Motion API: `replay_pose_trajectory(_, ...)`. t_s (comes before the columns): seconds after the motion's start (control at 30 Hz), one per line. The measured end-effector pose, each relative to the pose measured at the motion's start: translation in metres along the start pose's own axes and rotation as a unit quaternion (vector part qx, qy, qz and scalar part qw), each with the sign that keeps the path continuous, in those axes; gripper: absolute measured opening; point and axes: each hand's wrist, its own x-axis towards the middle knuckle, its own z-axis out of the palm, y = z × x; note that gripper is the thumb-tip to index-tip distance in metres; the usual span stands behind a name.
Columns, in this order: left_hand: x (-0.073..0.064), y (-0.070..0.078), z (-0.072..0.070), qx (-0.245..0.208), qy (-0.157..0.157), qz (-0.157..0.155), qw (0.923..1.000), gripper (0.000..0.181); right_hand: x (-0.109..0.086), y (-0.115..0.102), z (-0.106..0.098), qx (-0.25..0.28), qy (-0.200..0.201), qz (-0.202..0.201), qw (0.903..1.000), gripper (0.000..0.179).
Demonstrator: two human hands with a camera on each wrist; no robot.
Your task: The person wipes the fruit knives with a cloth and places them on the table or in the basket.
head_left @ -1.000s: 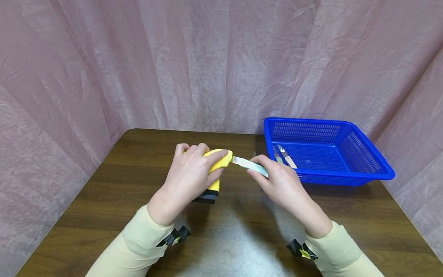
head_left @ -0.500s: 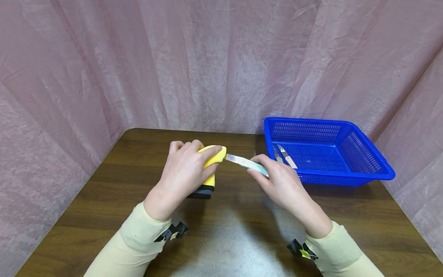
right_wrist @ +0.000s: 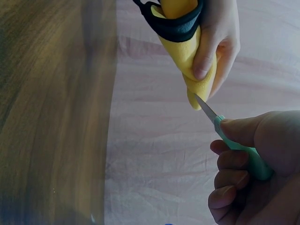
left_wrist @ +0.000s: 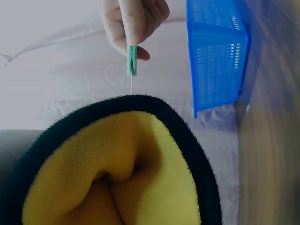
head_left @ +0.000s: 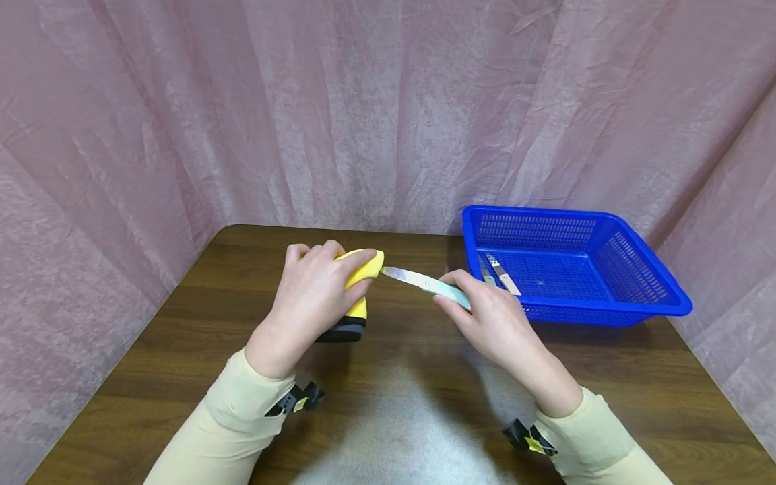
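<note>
My left hand (head_left: 309, 289) grips a folded yellow cloth (head_left: 371, 264) with a black and grey border, pinching it between thumb and fingers. In my right hand (head_left: 500, 320) is a small knife (head_left: 445, 292) with a mint-green handle, its blade pointing left. Only the blade's tip meets the cloth's end; most of the blade is bare. The right wrist view shows thumb and curled fingers round the knife handle (right_wrist: 239, 145). In the left wrist view the cloth (left_wrist: 117, 140) hangs in loose folds and hides most of the left hand.
A blue plastic basket (head_left: 606, 308) stands at the back right of the wooden table (head_left: 200, 323). Inside it, at the left end, lie a white-handled knife (head_left: 508, 283) and a green-handled one (head_left: 487, 273). A pink curtain (head_left: 339, 121) hangs behind the table.
My left hand has slid left and slightly away with the cloth, drawing it along the blade, so more of the blade shows. The right hand with the knife has stayed nearly still.
</note>
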Motion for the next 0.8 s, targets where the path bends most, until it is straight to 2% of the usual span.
replay_pose_trajectory(0.33,0.0000,-0.0073,-0.0002,-0.002,-0.010,-0.014,0.9998,0.039,-0.0002,0.0007,-0.0004,0.012,0.007,0.000,0.9999,0.015)
replay_pose_trajectory(0.57,0.0012,-0.0075,0.0023,-0.011,-0.019,-0.020,0.9996,0.040,0.0010,0.0025,-0.0016,0.009,0.034,-0.002,0.9994,0.015)
replay_pose_trajectory(0.8,0.0016,-0.0095,0.0060,-0.009,-0.017,-0.021,0.9996,0.040,0.0037,0.0028,-0.0081,-0.007,0.059,0.012,0.9981,0.016)
